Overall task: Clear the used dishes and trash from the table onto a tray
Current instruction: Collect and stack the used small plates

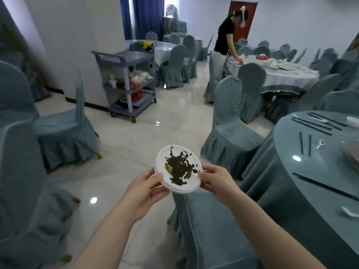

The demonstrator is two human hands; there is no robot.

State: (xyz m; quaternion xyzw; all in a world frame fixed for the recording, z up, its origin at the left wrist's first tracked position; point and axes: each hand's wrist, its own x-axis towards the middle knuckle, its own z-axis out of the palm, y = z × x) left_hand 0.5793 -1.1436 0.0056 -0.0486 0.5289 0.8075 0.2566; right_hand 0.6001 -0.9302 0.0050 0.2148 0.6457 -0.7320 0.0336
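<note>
A: Two hands held a small stack of white plates in the air, above the floor and just beyond a covered chair back.

B: Grip?

A: Left hand gripped the stack's left edge, thumb on the top rim, fingers curled underneath. Right hand pinched the right edge, thumb on top, fingers below. Top plate was tilted toward the camera and carried dark leafy scraps.

B: Table?

A: Round table, blue cloth, was to the right, well apart from the plates. On it lay black chopsticks and white spoons.

B: Farther off?

A: Grey three-shelf cart stood by the wall, its lower shelves loaded with white and red items; detail was too small to tell. Beyond, a person in a black top bent over another round table strewn with white items.
</note>
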